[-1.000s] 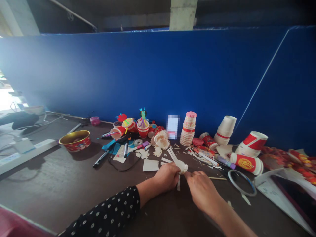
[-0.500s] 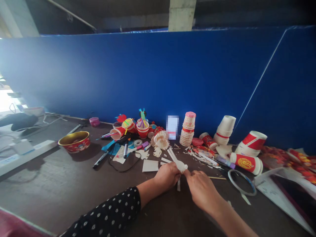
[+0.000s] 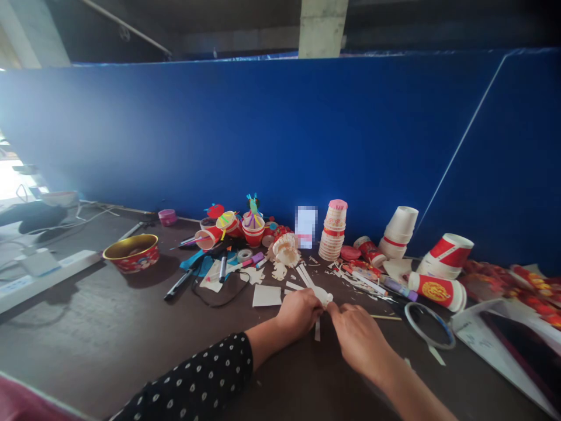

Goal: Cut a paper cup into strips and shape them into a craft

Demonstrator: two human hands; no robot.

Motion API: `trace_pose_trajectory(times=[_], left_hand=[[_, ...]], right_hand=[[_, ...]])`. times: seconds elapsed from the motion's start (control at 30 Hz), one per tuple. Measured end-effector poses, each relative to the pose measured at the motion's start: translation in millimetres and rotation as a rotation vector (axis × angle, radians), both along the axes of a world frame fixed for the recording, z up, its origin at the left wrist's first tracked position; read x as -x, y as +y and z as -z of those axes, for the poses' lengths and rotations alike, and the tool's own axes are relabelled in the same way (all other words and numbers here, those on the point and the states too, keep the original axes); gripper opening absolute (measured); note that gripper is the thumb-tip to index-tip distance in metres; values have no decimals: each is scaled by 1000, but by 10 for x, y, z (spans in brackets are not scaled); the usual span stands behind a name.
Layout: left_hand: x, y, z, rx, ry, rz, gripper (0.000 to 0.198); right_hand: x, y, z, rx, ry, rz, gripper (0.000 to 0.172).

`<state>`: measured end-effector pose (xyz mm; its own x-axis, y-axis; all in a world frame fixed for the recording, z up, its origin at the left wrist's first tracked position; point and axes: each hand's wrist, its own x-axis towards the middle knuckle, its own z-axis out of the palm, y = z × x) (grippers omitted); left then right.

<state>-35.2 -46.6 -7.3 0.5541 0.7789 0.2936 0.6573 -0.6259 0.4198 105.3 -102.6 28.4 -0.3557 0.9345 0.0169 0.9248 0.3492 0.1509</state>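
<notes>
Between my hands is a white paper piece (image 3: 323, 293) with long strips spreading out from a round middle. My left hand (image 3: 298, 313) is closed, pinching its near left side. My right hand (image 3: 356, 332) is closed too, with thumb and finger pressed at its right edge, where a small pale rolled bit shows. One strip (image 3: 318, 330) hangs toward me between the hands, and others point away to the upper left. My fingers hide part of the paper. Left of my left hand lies a white square of card (image 3: 267, 296); a thin wooden stick (image 3: 385, 317) lies right of my right hand.
Paper cup stacks (image 3: 332, 234) and tipped cups (image 3: 437, 290) stand along the blue partition (image 3: 245, 134). Paper scraps, markers (image 3: 223, 268) and a tape ring (image 3: 429, 325) lie around. At left are a red-gold bowl (image 3: 132, 255) and a power strip (image 3: 52, 278); at right, a white tray (image 3: 491, 345).
Almost nothing differs. Both hands keep their pinch on the white paper piece, and the left sleeve has shifted very slightly to the right.
</notes>
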Motion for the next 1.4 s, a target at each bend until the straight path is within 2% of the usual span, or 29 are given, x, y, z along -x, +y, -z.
trace_pose_trajectory(times=[0.3, 0.6, 0.8, 1.0, 1.4], left_hand=[[-13, 34, 31, 9, 26, -41, 13], [-19, 28, 15, 25, 48, -73, 14], [-16, 36, 21, 1, 63, -64, 13], [-3, 25, -16, 7, 40, -54, 12], [1, 16, 3, 30, 28, -60, 12]], right_hand=[[11, 8, 23, -44, 4, 23, 36], [-114, 95, 150, -102, 43, 70, 29], [-141, 117, 133, -69, 124, 119, 21], [-131, 126, 104, -32, 180, 127, 23], [-164, 173, 161, -80, 248, 101, 24]])
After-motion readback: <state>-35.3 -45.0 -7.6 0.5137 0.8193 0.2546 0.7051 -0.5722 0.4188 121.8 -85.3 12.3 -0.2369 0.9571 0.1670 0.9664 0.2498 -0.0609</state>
